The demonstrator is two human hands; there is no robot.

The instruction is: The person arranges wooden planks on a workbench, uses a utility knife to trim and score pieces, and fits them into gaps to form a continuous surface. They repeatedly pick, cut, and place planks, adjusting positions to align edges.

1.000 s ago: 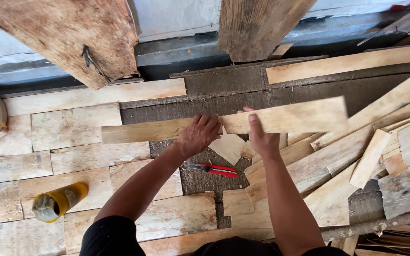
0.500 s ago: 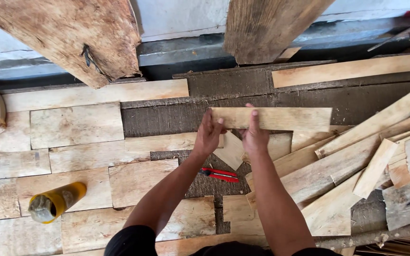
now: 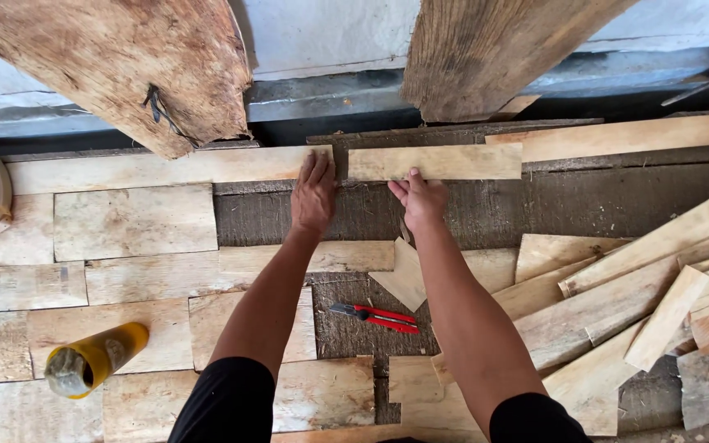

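Fingertips of my right hand (image 3: 422,199) rest at the lower left edge of the short pale board (image 3: 435,162), which lies flat on the dark underlay (image 3: 535,209), its long axis running left to right across my view, parallel to the wall above. My right fingers are loosely curled and pressing against it rather than wrapped around it; nothing is clasped in that hand. My left hand (image 3: 313,195) lies flat, fingers spread and extended, palm down, on the right end of the long pale plank (image 3: 166,168) that runs off to the left in the same row. Between that plank's end and the short board's left end there is a narrow gap, and both hands sit just under it, the left on the near side of the plank, the right at the board's corner. So the board lies just beyond and to the right of my right fingers, and that hand is clearly the nearer one to it. Red-handled pliers (image 3: 375,316) lie on the dark patch between my forearms, and a yellow bottle (image 3: 92,361) lies on its side well off to the left.
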